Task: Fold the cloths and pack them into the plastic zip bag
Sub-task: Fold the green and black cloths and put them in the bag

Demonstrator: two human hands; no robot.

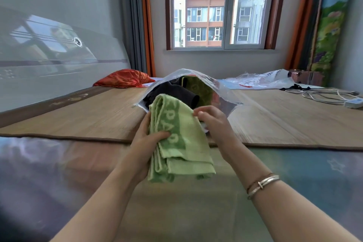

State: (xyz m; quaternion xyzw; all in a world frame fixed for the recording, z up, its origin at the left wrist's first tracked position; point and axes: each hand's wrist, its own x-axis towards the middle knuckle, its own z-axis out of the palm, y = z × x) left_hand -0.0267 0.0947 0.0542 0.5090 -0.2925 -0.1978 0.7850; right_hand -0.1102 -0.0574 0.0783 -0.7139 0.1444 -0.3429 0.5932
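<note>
A folded light green towel [177, 139] with darker green lettering is held up over the bed. My left hand [146, 143] grips its left side, thumb across the front. My right hand [213, 122] pinches the towel's upper right edge. Just behind the towel lies the clear plastic zip bag [220, 92] with its mouth gaping toward me. Inside it sit a black cloth [174, 92] and an olive green cloth [200, 88].
A bamboo mat [88, 116] covers the bed. A red cushion [123, 78] lies at the back left by the headboard. Loose clear plastic bags [259, 79] lie at the back right, with white cables and a power strip [334, 97] beside them.
</note>
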